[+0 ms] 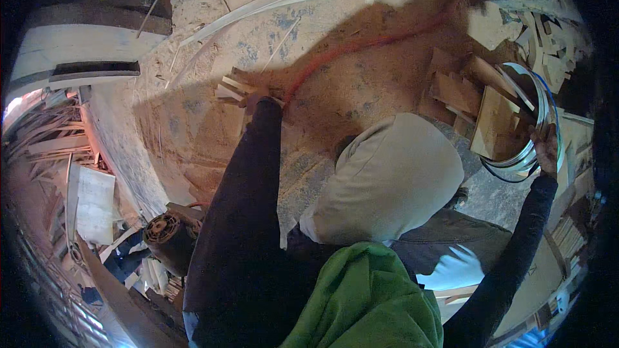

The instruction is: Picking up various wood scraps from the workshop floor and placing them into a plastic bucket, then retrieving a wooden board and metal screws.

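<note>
- Wooden slats [230,88] fan out at our left hand [256,98]; its fingers are in shadow, so we cannot tell whether they clamp the wood.
- Our right hand [547,147], well apart, lies over the rim of a white-and-blue coil [545,100]; we cannot tell whether its fingers close on the strands.
- Beside that coil we see a pale board [498,122], with brown blocks [456,90] just left of it.
- 1 red hose [335,57] curves from near our left hand toward the upper right, across the dusty floor [206,122].
- Between our 2 arms are a pale-clothed knee [393,174] and green cloth [364,296].
</note>
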`<state>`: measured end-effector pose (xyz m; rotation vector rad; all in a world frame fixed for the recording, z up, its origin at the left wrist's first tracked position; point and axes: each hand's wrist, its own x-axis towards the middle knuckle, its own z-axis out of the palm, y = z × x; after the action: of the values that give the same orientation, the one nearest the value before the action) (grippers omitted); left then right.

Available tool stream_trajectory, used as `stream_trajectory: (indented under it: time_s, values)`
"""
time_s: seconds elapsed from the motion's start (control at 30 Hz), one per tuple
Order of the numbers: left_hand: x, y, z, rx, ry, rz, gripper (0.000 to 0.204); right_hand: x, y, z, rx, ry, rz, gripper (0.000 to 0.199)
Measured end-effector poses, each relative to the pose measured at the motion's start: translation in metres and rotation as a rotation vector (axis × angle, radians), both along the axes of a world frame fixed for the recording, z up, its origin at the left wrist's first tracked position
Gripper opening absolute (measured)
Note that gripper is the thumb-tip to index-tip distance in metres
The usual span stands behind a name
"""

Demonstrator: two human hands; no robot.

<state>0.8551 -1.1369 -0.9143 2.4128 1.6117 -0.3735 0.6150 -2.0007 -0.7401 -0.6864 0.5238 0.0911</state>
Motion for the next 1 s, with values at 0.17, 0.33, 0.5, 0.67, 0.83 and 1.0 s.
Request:
stream_trajectory:
  time_s: [0.17, 0.33, 0.5, 0.67, 0.83, 1.0]
  values:
    - [0.008, -0.066, 0.028, 0.086, -0.268, 0.125, 0.096, 0.005, 0.001, -0.003, -0.44, -0.008, 0.156, 0.055]
    - [0.016, -0.072, 0.063, 0.032, -0.508, -0.112, 0.082, 0.011, 0.01, -0.004, 0.199, -0.22, 0.015, 0.038]
    - [0.027, -0.07, 0.087, -0.133, -0.814, -0.564, 0.058, 0.003, 0.022, 0.017, -0.963, 0.036, 0.228, 0.033]
    - [0.002, -0.082, 0.137, -0.911, -0.702, -0.863, 0.045, 0.051, 0.075, 0.035, -1.909, 0.27, 0.983, 0.031]
    - [0.051, -0.207, 0.244, -1.062, -0.047, -1.631, 0.079, 0.103, 0.142, 0.092, -1.41, 0.272, 0.554, 0.014]
    - [0.057, -0.38, 0.269, -0.796, 0.29, -2.324, 0.075, 0.077, 0.119, 0.095, -1.443, 0.087, 0.463, 0.015]
